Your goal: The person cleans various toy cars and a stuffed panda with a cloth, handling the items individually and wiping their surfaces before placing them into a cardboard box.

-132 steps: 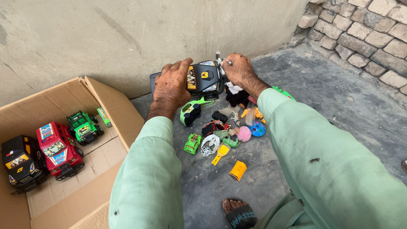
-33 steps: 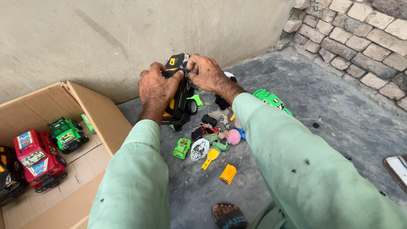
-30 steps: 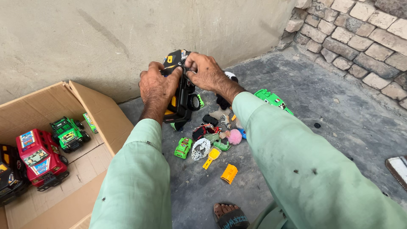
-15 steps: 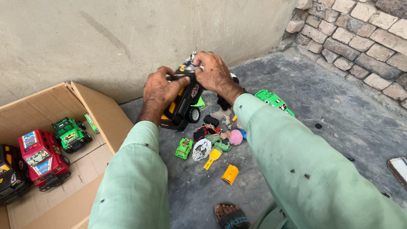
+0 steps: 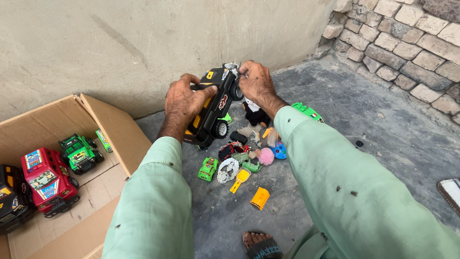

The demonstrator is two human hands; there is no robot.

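Both hands, left hand (image 5: 186,101) and right hand (image 5: 255,81), clasped the black toy truck (image 5: 212,106); a slip risked dropping it on small toys (image 5: 239,160) at six o'clock.

Cardboard box (image 5: 120,129) — 3 toy trucks, small toys

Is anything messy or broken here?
Messy, yes. Small toys lie jumbled in a heap on the floor, while three toy trucks sit in the cardboard box. Both hands hold a black toy truck; I can't see any breakage.
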